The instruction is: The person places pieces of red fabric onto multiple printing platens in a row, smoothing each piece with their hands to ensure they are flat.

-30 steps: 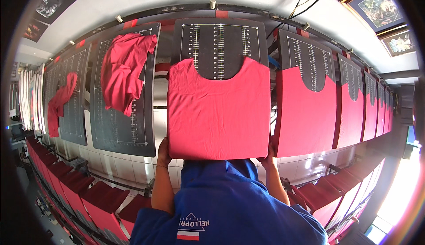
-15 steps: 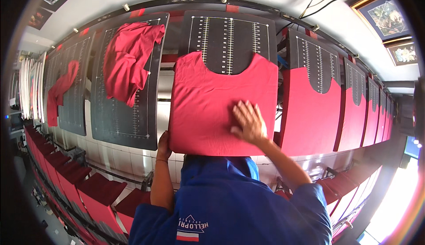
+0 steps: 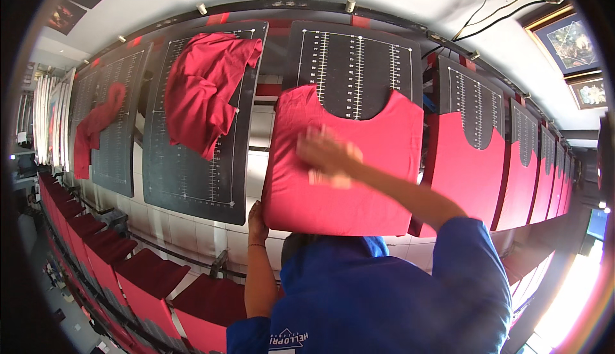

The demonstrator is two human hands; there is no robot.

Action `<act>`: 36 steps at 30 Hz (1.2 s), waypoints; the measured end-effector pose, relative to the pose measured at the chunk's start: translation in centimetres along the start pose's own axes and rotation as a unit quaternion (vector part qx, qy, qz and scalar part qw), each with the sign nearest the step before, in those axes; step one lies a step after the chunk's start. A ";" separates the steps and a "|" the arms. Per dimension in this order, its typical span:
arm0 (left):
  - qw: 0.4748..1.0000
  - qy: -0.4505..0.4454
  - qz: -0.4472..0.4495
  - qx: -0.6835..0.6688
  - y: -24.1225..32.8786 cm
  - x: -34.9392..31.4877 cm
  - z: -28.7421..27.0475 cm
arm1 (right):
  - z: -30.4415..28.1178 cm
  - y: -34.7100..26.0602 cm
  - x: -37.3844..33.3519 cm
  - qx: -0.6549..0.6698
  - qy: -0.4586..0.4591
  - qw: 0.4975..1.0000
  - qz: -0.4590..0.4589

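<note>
A red shirt panel (image 3: pixel 359 194) with a scooped neckline lies over the lower part of a black printing board (image 3: pixel 339 66) marked with white scales. On its upper left part my right hand (image 3: pixel 330 155) rests palm down with the fingers stretched out, smeared by motion. Down at the board's near left corner, my left hand (image 3: pixel 257 225) is against the side edge of the panel. Its fingers are mostly hidden, so its hold on the cloth or board cannot be made out. Faint creases run across the panel near the left shoulder.
On the board (image 3: pixel 192 178) to the left lies a crumpled red cloth piece (image 3: pixel 208 91); a smaller red piece (image 3: pixel 99 120) is on the board beyond. Rightward, several boards carry red panels (image 3: pixel 467 178) laid flat. Another row of red-covered boards (image 3: pixel 208 299) stands behind me.
My right hand has swept leftward over the panel, from its right side to its upper left. My left hand stays at the near left corner. The whole view has shifted slightly.
</note>
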State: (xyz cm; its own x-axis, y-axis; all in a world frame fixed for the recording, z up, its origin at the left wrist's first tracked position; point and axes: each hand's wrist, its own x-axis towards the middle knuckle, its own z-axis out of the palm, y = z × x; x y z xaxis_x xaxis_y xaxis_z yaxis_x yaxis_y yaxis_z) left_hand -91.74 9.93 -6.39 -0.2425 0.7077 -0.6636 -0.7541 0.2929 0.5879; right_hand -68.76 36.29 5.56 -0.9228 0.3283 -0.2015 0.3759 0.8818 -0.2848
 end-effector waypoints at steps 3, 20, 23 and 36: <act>0.996 -0.018 0.041 0.075 -0.5 0.8 -1.9 | -5.0 8.0 6.4 -0.077 0.198 0.969 0.128; 0.589 -0.024 0.384 0.711 2.3 -10.1 16.1 | -1.5 12.5 -14.8 -0.071 0.070 0.980 0.170; 0.459 -0.089 0.406 0.785 2.9 -4.0 22.7 | -3.4 19.5 -15.4 -0.114 0.132 0.960 0.219; 0.436 0.054 0.475 0.762 10.0 16.9 30.5 | 8.7 -11.8 -25.4 0.049 0.020 0.984 0.172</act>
State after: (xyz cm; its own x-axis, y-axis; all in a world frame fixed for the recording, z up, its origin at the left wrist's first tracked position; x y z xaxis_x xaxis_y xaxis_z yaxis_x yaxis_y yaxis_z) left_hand -84.82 44.40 2.39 -0.0928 0.9648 0.2461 0.9807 0.0459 0.1901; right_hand -49.04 14.56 5.86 -0.7416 0.6159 -0.2659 0.6709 0.6802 -0.2954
